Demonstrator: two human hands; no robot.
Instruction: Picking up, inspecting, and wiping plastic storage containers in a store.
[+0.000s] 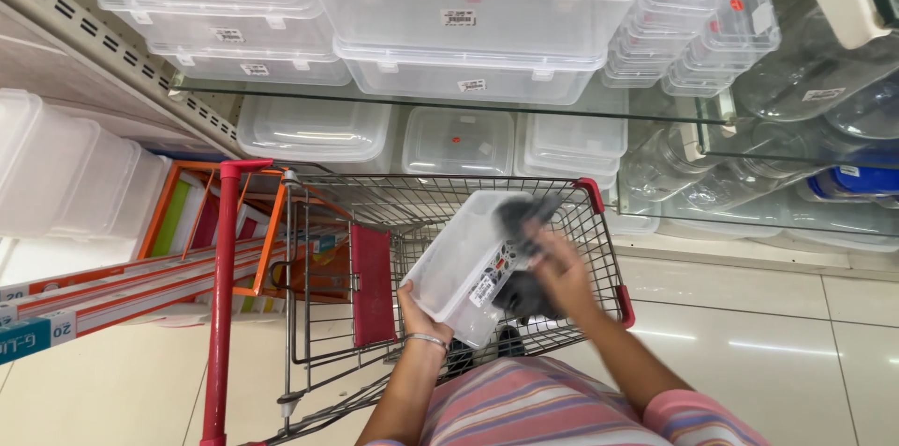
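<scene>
My left hand [419,312] grips the near end of a clear plastic storage box [464,254] with a label on its side, held tilted over a wire shopping cart [412,212]. My right hand [560,270] is blurred against the box's right side, next to a dark object [521,294] that I cannot make out clearly. A bracelet sits on my left wrist. My striped pink sleeves show at the bottom.
Glass shelves [440,104] ahead carry stacks of clear lidded plastic containers [468,29] and jars [805,81]. The cart has red corner guards and a red handle bar [223,296]. Orange-framed flat goods [201,221] lean at the left. The floor is pale tile [768,343].
</scene>
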